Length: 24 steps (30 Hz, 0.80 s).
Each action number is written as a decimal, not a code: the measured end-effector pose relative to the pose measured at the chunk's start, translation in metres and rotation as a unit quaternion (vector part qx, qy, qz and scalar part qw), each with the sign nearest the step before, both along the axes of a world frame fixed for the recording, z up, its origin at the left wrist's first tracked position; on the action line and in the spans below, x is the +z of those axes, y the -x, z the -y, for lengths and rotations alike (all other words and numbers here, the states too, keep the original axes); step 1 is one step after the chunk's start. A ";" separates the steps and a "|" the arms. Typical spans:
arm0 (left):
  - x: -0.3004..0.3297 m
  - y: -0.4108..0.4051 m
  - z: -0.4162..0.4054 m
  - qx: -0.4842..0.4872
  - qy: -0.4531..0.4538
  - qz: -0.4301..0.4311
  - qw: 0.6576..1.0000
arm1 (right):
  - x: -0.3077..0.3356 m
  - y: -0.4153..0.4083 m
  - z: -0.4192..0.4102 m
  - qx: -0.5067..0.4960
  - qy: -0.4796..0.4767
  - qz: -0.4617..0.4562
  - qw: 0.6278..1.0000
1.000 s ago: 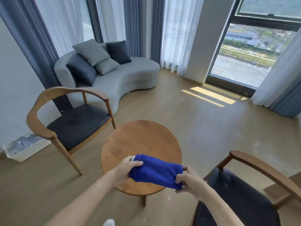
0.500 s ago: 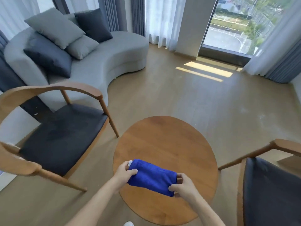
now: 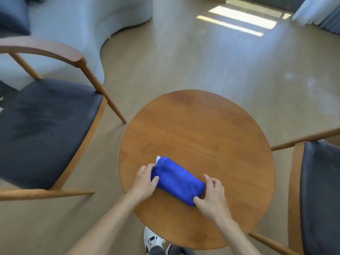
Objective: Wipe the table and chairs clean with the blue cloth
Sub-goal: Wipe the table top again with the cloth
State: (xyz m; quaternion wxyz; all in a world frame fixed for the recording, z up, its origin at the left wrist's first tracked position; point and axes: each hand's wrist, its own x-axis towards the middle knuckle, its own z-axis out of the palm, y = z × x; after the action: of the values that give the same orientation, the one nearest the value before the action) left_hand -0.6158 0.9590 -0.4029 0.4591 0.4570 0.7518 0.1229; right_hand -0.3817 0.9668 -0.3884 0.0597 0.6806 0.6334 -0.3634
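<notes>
A folded blue cloth [image 3: 177, 180] lies on the near left part of the round wooden table [image 3: 200, 137]. My left hand [image 3: 145, 181] grips its left end, thumb and fingers curled round it. My right hand [image 3: 211, 196] grips its right end between thumb and fingers. A small white tag shows at the cloth's far left corner. One wooden chair [image 3: 46, 126] with a dark seat stands to the left of the table. A second chair [image 3: 320, 190] of the same kind stands to the right, cut off by the frame edge.
A grey curved sofa [image 3: 77, 28] stands at the back left behind the left chair. Wooden floor runs beyond the table, with a sunlit patch [image 3: 239, 21] at the far right. My shoe [image 3: 152, 240] shows under the table's near edge.
My view has tilted down and come closer over the table. Both hands have lowered the blue cloth from the air onto the tabletop, still gripping its two ends.
</notes>
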 end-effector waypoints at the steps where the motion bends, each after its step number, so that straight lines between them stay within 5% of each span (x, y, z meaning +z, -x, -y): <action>1: -0.003 0.001 -0.002 -0.009 -0.007 -0.001 1.000 | 0.000 0.003 -0.002 0.064 -0.092 0.003 0.994; 4: -0.010 0.003 -0.012 -0.028 -0.057 -0.015 0.998 | -0.013 0.021 -0.010 0.249 -0.273 -0.070 0.927; 7: -0.014 0.003 -0.029 -0.033 -0.130 -0.021 0.991 | -0.037 0.047 -0.019 0.369 -0.272 -0.050 0.887; 11: -0.018 0.013 -0.040 0.016 -0.162 -0.077 0.984 | -0.057 0.063 -0.014 0.349 -0.284 -0.013 0.893; 15: -0.024 0.038 -0.037 -0.078 -0.151 -0.212 0.962 | -0.061 0.064 -0.011 0.337 -0.317 -0.011 0.886; 24: -0.046 0.063 -0.134 -0.233 -0.182 -0.306 0.905 | -0.063 0.055 -0.040 0.420 -0.293 0.013 0.859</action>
State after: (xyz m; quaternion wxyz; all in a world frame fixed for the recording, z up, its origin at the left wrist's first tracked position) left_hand -0.6784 1.0931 -0.4490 0.1306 0.7097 0.6923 0.0009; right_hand -0.4363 1.0065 -0.4511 0.0127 0.3411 0.9354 -0.0924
